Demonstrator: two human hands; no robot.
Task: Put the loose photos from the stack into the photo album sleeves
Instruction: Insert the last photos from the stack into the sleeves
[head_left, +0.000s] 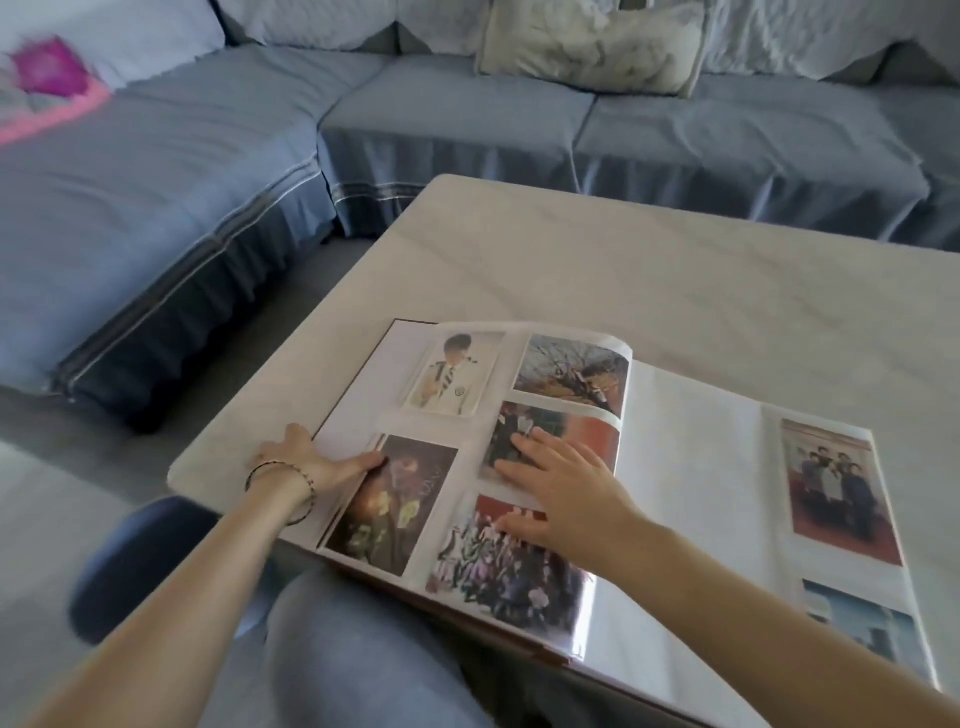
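A photo album (691, 467) lies open on the pale table (623, 260), its near edge over my lap. The left page carries several sleeved photos, among them a portrait (447, 376), a dark photo (395, 501) and a group photo (506, 564). My left hand (306, 460), with a bracelet on the wrist, lies at the album's left edge, fingers reaching onto the dark photo's corner. My right hand (561, 486) rests flat with straight fingers on the middle of the left page. The right page shows a group photo (839, 491) and one more below it. No loose stack is in view.
A blue-grey corner sofa (415, 119) runs behind and left of the table, with a pale cushion (592, 44) on it and a pink item (49, 67) at far left. The table's left edge and rounded corners are close to the album. My knees are under the table's front edge.
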